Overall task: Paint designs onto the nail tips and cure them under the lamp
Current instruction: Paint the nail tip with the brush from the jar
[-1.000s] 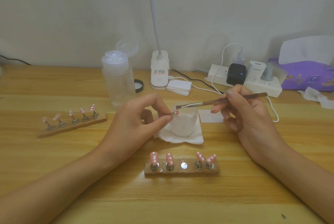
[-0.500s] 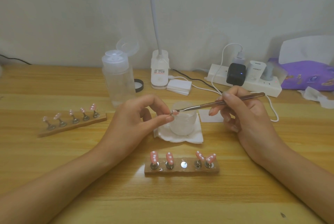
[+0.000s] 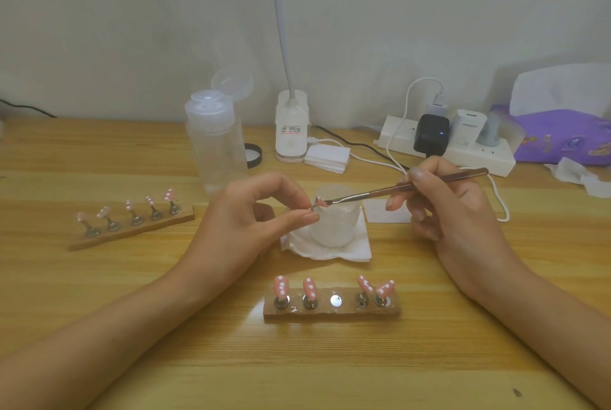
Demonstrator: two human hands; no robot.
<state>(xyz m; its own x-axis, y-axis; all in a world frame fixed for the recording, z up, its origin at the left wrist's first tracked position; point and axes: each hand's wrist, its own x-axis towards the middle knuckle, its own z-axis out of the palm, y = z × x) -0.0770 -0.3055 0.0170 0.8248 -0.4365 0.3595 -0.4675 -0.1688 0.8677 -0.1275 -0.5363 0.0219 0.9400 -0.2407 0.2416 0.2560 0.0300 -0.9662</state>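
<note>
Pinched small pink nail tip (image 3: 319, 203) in left hand (image 3: 241, 221) grip; clasped thin metal tool (image 3: 373, 193) in right hand (image 3: 456, 211) grip, touching tip.

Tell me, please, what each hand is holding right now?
Left hand: pinching a nail tip.
Right hand: holding a tool.
</note>
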